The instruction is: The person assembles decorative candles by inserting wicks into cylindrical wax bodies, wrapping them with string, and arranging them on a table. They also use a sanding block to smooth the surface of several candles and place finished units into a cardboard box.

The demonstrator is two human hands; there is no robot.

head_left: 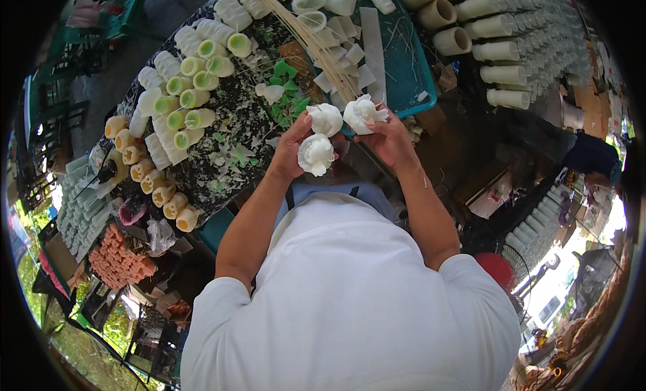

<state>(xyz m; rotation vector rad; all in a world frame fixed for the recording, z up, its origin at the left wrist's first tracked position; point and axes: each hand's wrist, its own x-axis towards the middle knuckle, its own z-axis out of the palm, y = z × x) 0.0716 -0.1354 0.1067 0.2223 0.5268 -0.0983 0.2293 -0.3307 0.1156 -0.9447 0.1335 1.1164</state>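
**Left hand (291,152) and right hand (392,140) grip white flowers**

The left fingers are bent closed around two: an upper-left flower (325,119) and a lower flower (315,155) just below it. The right fingers pinch a right-hand flower (363,114), near the upper-left one. All three are held up in front of the chest. Beyond them, a bundle of pale sticks (311,40) lies across a teal tray (406,58). Farther left, green leaf-shaped pieces (285,88) and green-mouthed hollow cylinders (195,98) sit on the scrap-strewn bench (225,132).
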